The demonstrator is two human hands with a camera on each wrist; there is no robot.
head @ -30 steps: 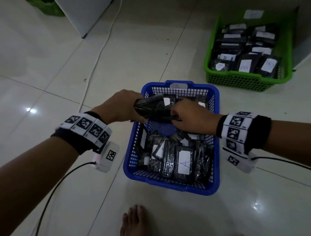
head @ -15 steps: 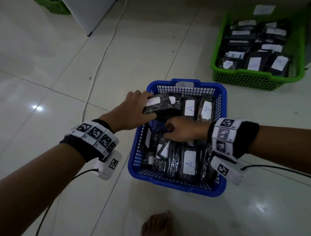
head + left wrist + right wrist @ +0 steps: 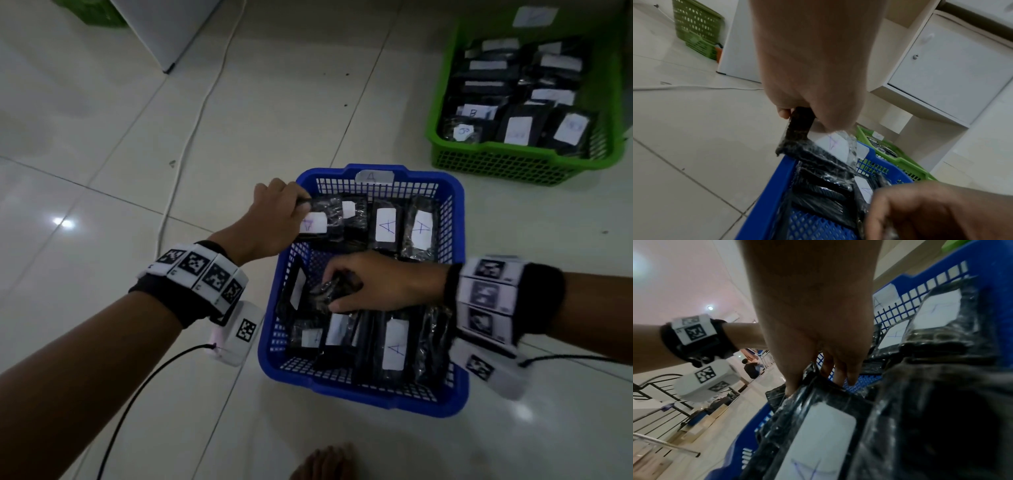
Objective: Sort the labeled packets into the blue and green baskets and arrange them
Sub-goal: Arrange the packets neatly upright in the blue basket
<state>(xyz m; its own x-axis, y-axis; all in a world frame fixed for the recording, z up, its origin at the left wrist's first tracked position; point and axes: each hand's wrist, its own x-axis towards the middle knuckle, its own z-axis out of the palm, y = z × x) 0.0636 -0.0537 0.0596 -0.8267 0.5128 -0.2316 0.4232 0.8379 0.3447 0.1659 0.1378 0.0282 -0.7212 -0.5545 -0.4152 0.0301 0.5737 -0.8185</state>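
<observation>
A blue basket on the floor holds several black packets with white "A" labels. My left hand grips one such packet at the basket's far left corner, thumb on its label; in the left wrist view that packet sticks out over the rim. My right hand reaches into the basket's middle and pinches another black packet; its fingers curl over this packet's edge. The green basket at the far right holds packets labeled "B".
A white cable runs across the tiled floor left of the blue basket. A white cabinet stands behind, with another green basket beside it. My bare toes show at the bottom edge.
My left hand carried its packet from the basket's middle to the far left corner. My right hand let go of it, dropped lower into the basket and took hold of another packet.
</observation>
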